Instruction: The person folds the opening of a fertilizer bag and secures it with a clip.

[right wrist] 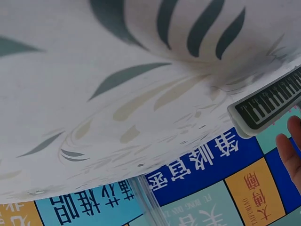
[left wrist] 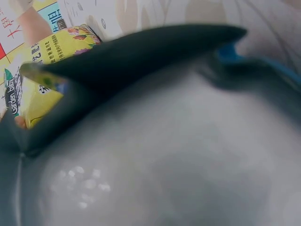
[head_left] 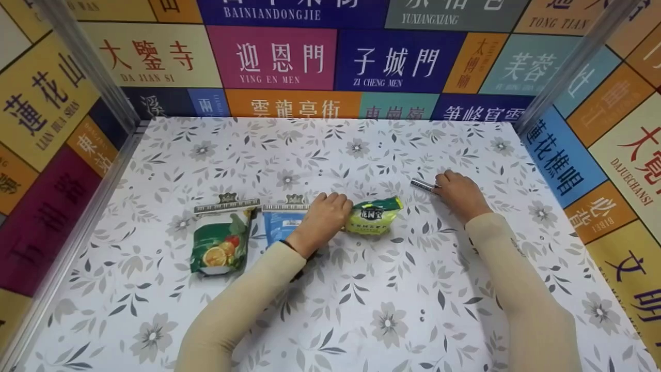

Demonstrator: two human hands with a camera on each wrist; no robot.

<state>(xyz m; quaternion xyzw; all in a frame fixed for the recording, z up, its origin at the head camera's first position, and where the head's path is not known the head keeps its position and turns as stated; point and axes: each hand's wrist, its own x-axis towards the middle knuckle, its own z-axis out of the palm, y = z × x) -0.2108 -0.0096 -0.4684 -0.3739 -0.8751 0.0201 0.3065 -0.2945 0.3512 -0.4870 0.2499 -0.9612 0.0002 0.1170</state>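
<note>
My left hand (head_left: 323, 219) grips the left end of a yellow-green bag (head_left: 373, 219) with a dark green top, standing on the table. In the left wrist view, the bag's yellow face (left wrist: 56, 49) shows beyond a blurred grey surface that hides most of this hand. Farther right, my right hand (head_left: 459, 194) holds a clip (head_left: 423, 185) patterned like piano keys. Its light-rimmed end (right wrist: 270, 103) juts out past the fingers (right wrist: 288, 153) in the right wrist view. Under my left forearm lies a blue bag (head_left: 279, 222), partly covered.
A green bag with fruit pictures (head_left: 222, 245) lies at the left, a piano-key clip (head_left: 227, 205) across its top. Another such clip (head_left: 286, 207) closes the blue bag. The flowered tabletop (head_left: 387, 289) meets printed sign panels (head_left: 273, 59) at the back and both sides.
</note>
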